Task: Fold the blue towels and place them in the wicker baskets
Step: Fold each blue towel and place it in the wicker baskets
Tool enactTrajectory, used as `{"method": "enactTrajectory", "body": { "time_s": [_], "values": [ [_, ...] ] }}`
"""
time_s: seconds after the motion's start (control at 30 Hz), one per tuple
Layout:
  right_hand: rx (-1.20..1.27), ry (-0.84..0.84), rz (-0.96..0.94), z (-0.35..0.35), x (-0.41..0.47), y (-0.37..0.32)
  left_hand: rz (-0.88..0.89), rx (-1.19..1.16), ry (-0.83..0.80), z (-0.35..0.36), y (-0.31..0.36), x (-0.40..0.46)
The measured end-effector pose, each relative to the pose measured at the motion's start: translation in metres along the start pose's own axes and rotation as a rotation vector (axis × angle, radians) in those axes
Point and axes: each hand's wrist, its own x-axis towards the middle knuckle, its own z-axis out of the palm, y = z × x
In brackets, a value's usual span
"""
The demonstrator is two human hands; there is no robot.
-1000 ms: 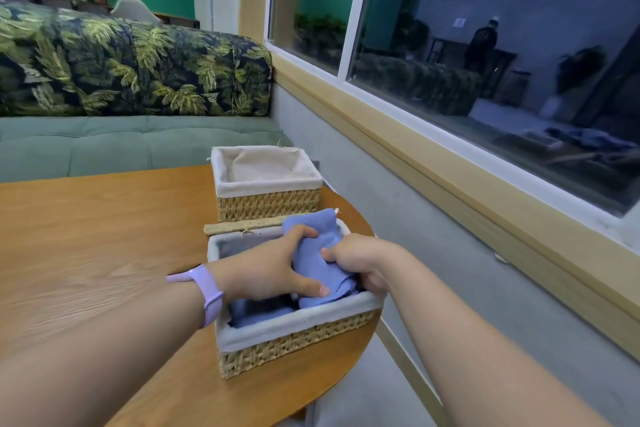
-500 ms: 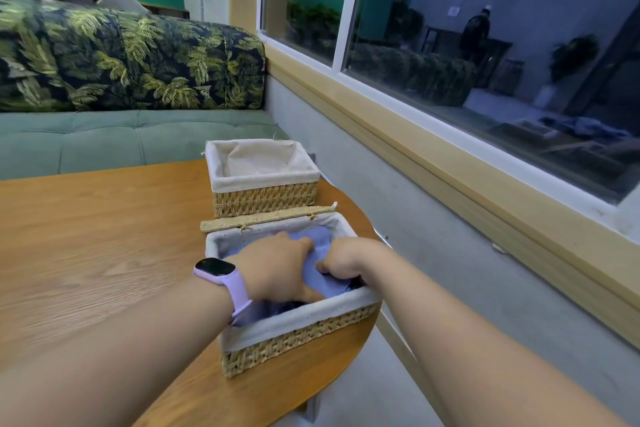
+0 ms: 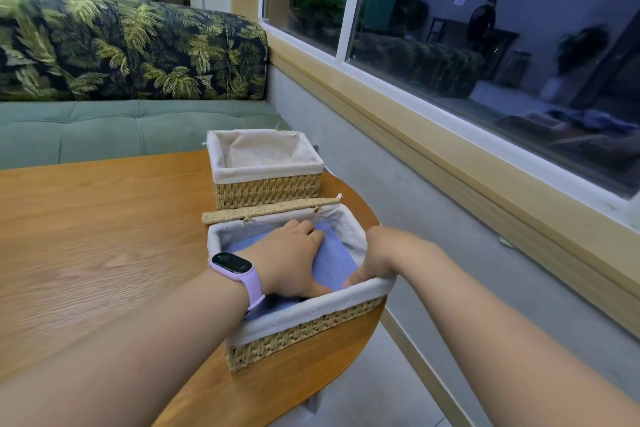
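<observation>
Left hand (image 3: 292,258): we press flat on the blue towel (image 3: 334,262), fingers spread, gripping nothing.
Towel: inside the near basket (image 3: 304,326), long axis running away from us.
Right hand (image 3: 375,262): we tuck the towel's right edge; grip hidden, cannot tell.

Two wicker baskets are set on the table (image 3: 104,236) near its right edge, the far basket (image 3: 266,184) just behind the near basket (image 3: 304,326), with a woven lid (image 3: 270,210) between them. A folded towel (image 3: 334,260) is laid in the near basket, under the left hand (image 3: 289,262); the right hand (image 3: 375,260) is placed at its right wall. A sofa (image 3: 131,80) is positioned behind the table, a window (image 3: 485,45) to the right.
</observation>
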Motion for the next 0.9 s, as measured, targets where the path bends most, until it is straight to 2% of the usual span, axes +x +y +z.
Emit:
{"method": "enactTrajectory", "body": {
  "time_s": [0.23, 0.37, 0.43, 0.53, 0.6, 0.67, 0.8, 0.9],
  "values": [
    [0.015, 0.080, 0.050, 0.007, 0.006, -0.006, -0.004, 0.040, -0.003, -0.002, 0.004, 0.004],
    [0.252, 0.083, -0.059, 0.016, 0.010, 0.000, 0.038, -0.002, -0.011, -0.006, -0.007, -0.016],
    [0.429, 0.190, -0.134, 0.020, 0.009, -0.005, 0.080, -0.047, 0.086, -0.014, -0.020, -0.035],
    [0.561, 0.511, -0.156, 0.015, 0.000, -0.035, 0.135, 0.021, 0.345, -0.034, -0.048, -0.071],
    [0.493, 0.704, -0.194, 0.005, -0.013, -0.071, 0.082, 0.039, 0.416, -0.047, -0.069, -0.098],
    [0.463, 0.808, -0.305, -0.005, -0.031, -0.117, -0.008, 0.055, 0.432, -0.055, -0.093, -0.130],
    [0.473, 0.825, -0.562, -0.010, -0.062, -0.211, -0.209, 0.121, 0.434, -0.055, -0.147, -0.207],
    [0.423, 0.763, -0.752, 0.004, -0.081, -0.278, -0.359, 0.150, 0.470, -0.043, -0.179, -0.274]
  ]
}}
